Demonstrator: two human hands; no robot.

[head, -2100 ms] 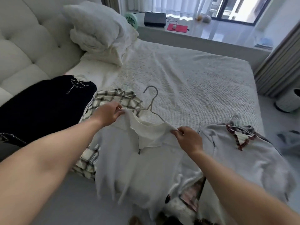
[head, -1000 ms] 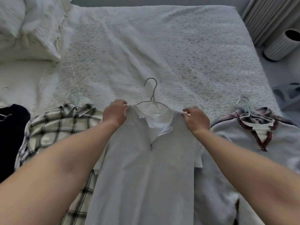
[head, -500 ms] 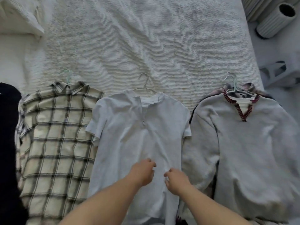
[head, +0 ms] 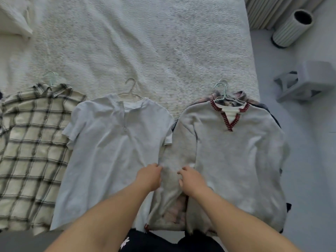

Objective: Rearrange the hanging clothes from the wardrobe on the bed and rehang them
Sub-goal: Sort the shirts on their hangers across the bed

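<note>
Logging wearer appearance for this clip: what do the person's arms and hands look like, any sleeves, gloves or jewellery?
Both forearms are bare; no sleeves show. The left hand and right hand wear no gloves, and no rings, watch or bracelets are visible.

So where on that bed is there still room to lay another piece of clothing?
The wide bare stretch of bedspread beyond the hanger hooks is free, bordered by the pillow and the bed's right edge. A narrower strip shows between the white zip shirt and grey sweater, near their shoulders. The near edge is crowded: plaid shirt, shirt and sweater lie side by side, overlapping at both hands.
</note>
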